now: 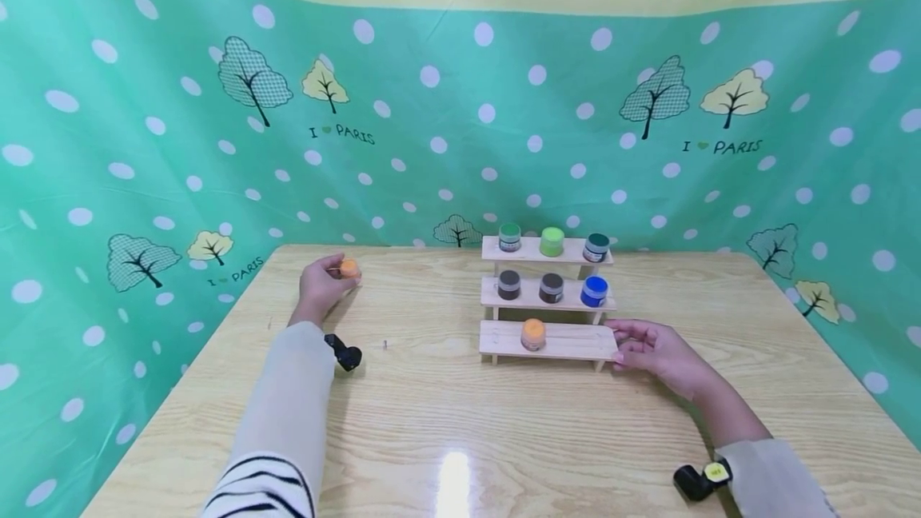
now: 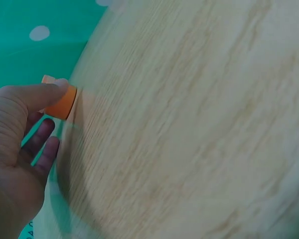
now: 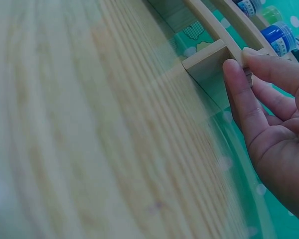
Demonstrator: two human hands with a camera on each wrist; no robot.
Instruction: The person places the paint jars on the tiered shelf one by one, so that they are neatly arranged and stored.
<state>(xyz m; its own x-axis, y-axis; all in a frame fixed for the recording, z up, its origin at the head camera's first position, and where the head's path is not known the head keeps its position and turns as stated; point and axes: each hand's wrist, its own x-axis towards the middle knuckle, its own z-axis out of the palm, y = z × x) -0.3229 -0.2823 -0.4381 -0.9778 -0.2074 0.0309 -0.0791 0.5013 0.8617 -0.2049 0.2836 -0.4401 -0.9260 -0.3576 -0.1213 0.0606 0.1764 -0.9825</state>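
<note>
At the far left of the table my left hand [image 1: 322,286] pinches a small orange paint jar [image 1: 349,268] between thumb and fingers. The left wrist view shows the thumb over the jar's orange side [image 2: 63,106], with the lower fingers off it. My right hand [image 1: 658,354] holds the right end of the lowest step of a three-step wooden display stand [image 1: 576,342]; its thumb and forefinger meet at the board's corner in the right wrist view. A second orange jar [image 1: 533,334] sits on that lowest step, left of its middle.
On the stand's middle step are two dark jars [image 1: 508,284] and a blue jar [image 1: 594,291]. Its top step carries a green jar [image 1: 509,237], a light green jar [image 1: 552,241] and a dark green jar [image 1: 596,247]. A green dotted curtain [image 1: 403,118] hangs behind the wooden table [image 1: 403,406].
</note>
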